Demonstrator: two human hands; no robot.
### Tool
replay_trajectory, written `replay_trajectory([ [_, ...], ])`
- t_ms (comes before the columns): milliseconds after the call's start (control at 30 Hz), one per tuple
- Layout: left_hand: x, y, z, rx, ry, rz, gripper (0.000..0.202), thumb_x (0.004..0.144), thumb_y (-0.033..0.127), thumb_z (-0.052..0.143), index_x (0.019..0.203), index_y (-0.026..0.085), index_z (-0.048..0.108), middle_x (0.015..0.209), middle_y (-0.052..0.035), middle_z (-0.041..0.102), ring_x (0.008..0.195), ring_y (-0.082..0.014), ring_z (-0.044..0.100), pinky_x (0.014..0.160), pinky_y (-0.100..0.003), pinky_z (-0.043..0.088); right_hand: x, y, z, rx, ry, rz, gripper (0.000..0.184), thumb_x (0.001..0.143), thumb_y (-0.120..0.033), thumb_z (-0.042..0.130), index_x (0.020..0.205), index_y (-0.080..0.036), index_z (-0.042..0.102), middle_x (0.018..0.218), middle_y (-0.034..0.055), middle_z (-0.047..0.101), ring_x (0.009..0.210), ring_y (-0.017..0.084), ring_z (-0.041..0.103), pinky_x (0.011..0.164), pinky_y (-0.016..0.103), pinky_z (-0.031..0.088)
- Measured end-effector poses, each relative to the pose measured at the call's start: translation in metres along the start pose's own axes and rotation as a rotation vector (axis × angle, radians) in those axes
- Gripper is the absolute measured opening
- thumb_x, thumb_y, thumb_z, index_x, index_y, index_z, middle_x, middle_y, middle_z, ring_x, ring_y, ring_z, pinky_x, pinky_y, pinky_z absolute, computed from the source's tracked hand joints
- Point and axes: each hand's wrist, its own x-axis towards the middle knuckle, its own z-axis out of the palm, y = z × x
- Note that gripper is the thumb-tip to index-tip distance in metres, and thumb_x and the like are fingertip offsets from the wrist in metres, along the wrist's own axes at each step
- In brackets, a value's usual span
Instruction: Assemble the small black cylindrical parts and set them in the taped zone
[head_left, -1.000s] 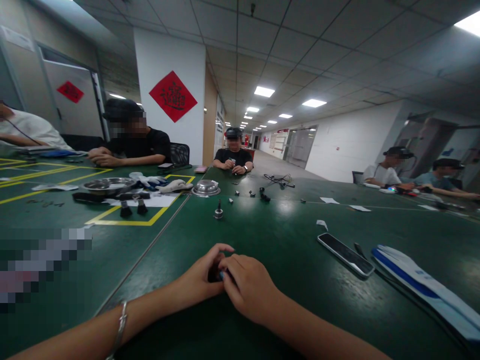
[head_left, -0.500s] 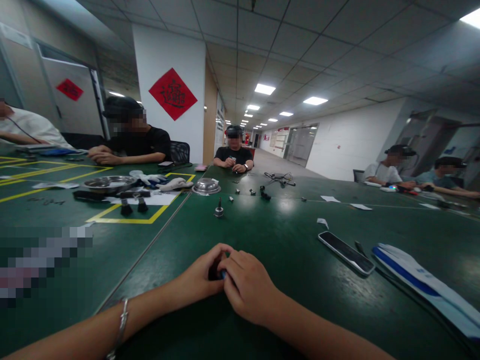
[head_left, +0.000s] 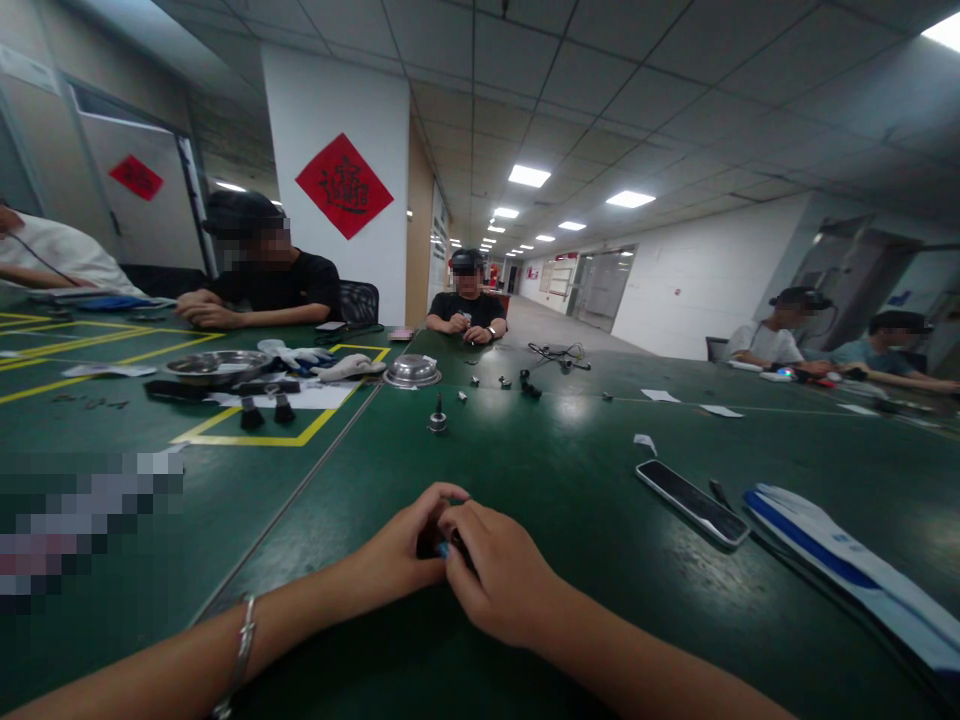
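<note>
My left hand (head_left: pixel 411 540) curls from the left, its fingers and thumb meeting the right hand low over the green table (head_left: pixel 360 640). Opposite it, my right hand (head_left: pixel 499 570) is closed with bent fingers. Between the two sits a small object with a blue part (head_left: pixel 443 550); the fingers hide most of it, so its kind does not show. Beyond my hands, a small metal part with an upright dark stem (head_left: pixel 438 415) stands on the table.
Right of my hands lie a phone (head_left: pixel 691 505) and white-and-blue packaging (head_left: pixel 847 570). Ahead are an upturned metal bowl (head_left: pixel 412 371), small dark parts (head_left: pixel 530 386) and a cable (head_left: pixel 561 356). To the left are a metal dish (head_left: pixel 217 366), gloves (head_left: pixel 345 368) and brushes (head_left: pixel 253 414). Several people sit around the table.
My hands shift only slightly around the small object. The right fingers have moved a little, and a lighter blue bit shows between the hands.
</note>
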Motion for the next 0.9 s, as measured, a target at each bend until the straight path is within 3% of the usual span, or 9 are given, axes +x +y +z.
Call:
replay_trajectory([
  [133, -0.0004, 0.0035, 0.0004, 0.002, -0.002, -0.002, 0.05, 0.076, 0.02, 0.063, 0.117, 0.022, 0.034, 0.103, -0.003, 0.055, 0.097, -0.0199, 0.056, 0.08, -0.033, 0.045, -0.0005, -0.0002, -0.0015, 0.037, -0.013, 0.0, 0.023, 0.081, -0.012, 0.044, 0.104, -0.016, 0.047, 0.094, 0.0062, 0.057, 0.083, 0.017, 0.055, 0.075, 0.028, 0.04],
  [433, 0.0003, -0.0026, -0.0006, 0.004, 0.001, -0.011, 0.051, 0.074, 0.017, 0.062, 0.117, 0.021, 0.035, 0.091, 0.0001, 0.054, 0.088, -0.0182, 0.057, 0.078, -0.033, 0.045, -0.0006, 0.0034, 0.0009, -0.057, -0.049, 0.059, 0.009, 0.086, -0.019, 0.044, 0.093, -0.019, 0.048, 0.084, 0.0024, 0.061, 0.071, 0.016, 0.058, 0.063, 0.026, 0.038],
  [900, 0.0016, 0.0023, -0.0011, 0.02, -0.033, 0.036, 0.041, 0.077, 0.017, 0.062, 0.113, 0.02, 0.041, 0.106, -0.0038, 0.054, 0.101, -0.0196, 0.053, 0.087, -0.036, 0.044, -0.001, -0.0024, -0.0031, -0.032, 0.004, 0.042, 0.019, 0.083, -0.015, 0.044, 0.101, -0.019, 0.048, 0.098, 0.0042, 0.056, 0.076, 0.015, 0.056, 0.067, 0.026, 0.039],
])
